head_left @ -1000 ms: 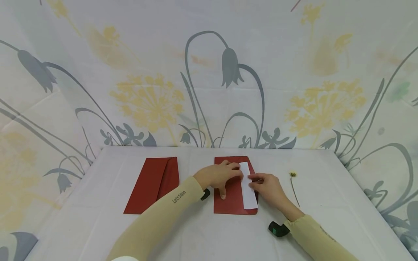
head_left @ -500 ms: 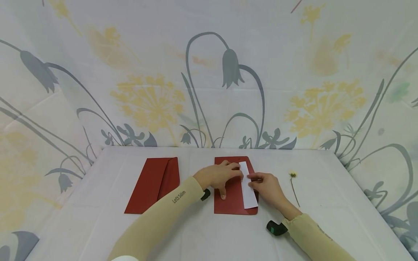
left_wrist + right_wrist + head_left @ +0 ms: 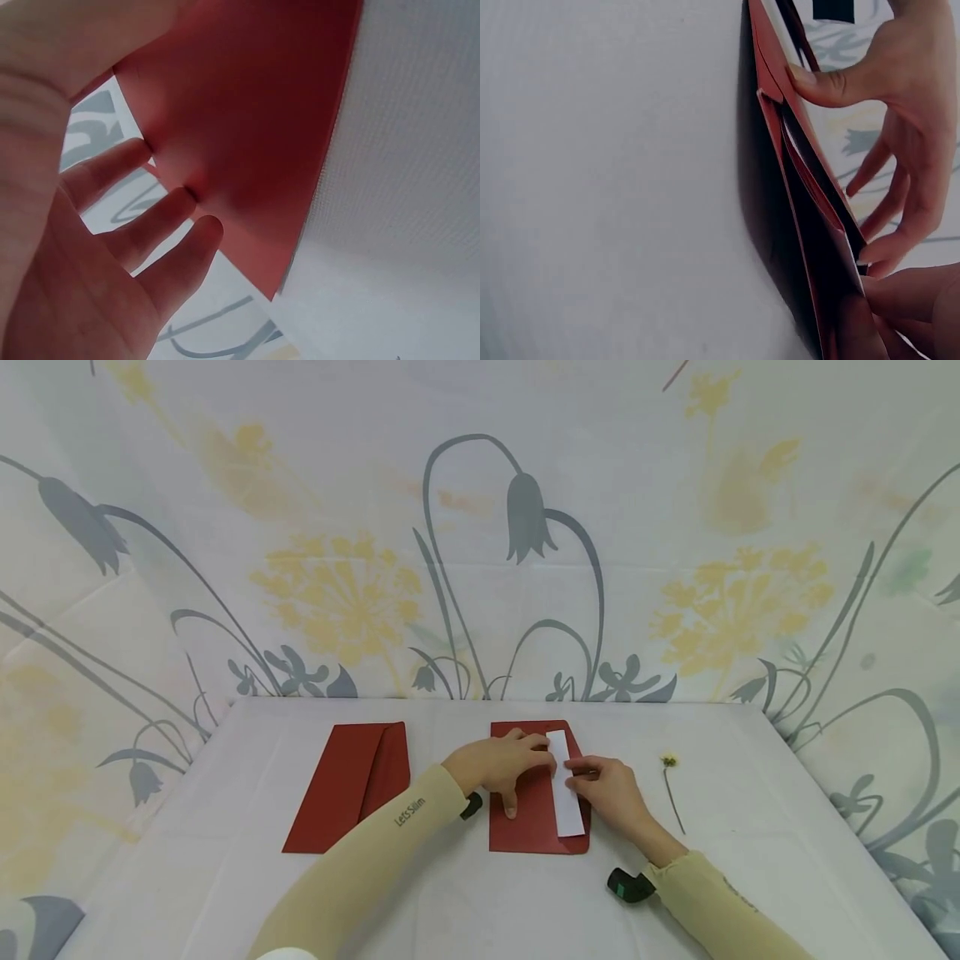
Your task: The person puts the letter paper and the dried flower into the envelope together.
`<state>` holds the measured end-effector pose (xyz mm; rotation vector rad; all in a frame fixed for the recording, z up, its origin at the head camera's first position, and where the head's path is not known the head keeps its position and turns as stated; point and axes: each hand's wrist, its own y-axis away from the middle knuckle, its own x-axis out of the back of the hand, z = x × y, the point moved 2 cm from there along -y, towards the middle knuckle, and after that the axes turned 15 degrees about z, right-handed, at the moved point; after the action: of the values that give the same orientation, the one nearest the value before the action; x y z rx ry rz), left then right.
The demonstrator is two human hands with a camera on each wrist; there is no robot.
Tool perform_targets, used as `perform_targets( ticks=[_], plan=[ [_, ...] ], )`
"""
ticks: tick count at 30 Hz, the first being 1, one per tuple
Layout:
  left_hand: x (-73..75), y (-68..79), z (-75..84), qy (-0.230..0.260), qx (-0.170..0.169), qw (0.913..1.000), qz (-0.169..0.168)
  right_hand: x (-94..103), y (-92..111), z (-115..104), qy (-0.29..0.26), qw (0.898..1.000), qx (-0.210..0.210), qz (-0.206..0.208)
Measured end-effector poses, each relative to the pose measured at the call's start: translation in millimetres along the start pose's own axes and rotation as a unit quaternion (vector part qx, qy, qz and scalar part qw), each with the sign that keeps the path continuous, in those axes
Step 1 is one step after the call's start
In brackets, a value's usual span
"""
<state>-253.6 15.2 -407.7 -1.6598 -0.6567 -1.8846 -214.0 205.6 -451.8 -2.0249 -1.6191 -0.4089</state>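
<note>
A red envelope (image 3: 517,827) lies in the middle of the table with its mouth towards the right. A white sheet of paper (image 3: 567,810) sticks out of the mouth as a narrow upright strip. My left hand (image 3: 500,767) rests on the envelope with fingers spread, and in the left wrist view its fingertips (image 3: 204,229) dent the red paper (image 3: 262,127). From the right, my right hand (image 3: 611,789) pinches the sheet's outer edge between thumb and fingers. The right wrist view shows the envelope's mouth (image 3: 799,217) gaping, with the sheet's inner part hidden.
A second red envelope (image 3: 341,793) lies to the left, partly behind my left sleeve (image 3: 382,843). A dried yellow flower (image 3: 670,762) on a thin stem lies right of my right hand. A flower-patterned cloth (image 3: 480,568) hangs behind the white table (image 3: 480,902).
My right hand and the white sheet have slid slightly left, so a narrower strip shows outside the envelope. My left hand stays in place on the envelope.
</note>
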Motion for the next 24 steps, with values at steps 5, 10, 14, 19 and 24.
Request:
perform_targets(
  ticks=[5,10,14,19,24],
  plan=[
    [-0.1,0.0,-0.5,0.005,0.004,1.0,-0.001,-8.5,4,-2,-0.009,1.0,-0.004,0.002],
    [-1.1,0.0,-2.6,0.009,0.009,0.9999,0.002,-15.7,8,-4,-0.013,1.0,-0.014,0.004],
    [-1.6,0.2,-3.6,0.011,0.007,0.9999,0.004,-16.5,10,-6,-0.008,1.0,-0.02,0.004],
    [-0.8,0.2,-3.0,0.016,0.005,0.9999,0.004,-12.3,11,-6,-0.004,1.0,-0.023,0.005],
    [0.4,-0.1,-2.3,0.017,0.01,0.9998,0.003,-9.9,11,-4,-0.005,0.999,-0.03,0.012]
  ],
)
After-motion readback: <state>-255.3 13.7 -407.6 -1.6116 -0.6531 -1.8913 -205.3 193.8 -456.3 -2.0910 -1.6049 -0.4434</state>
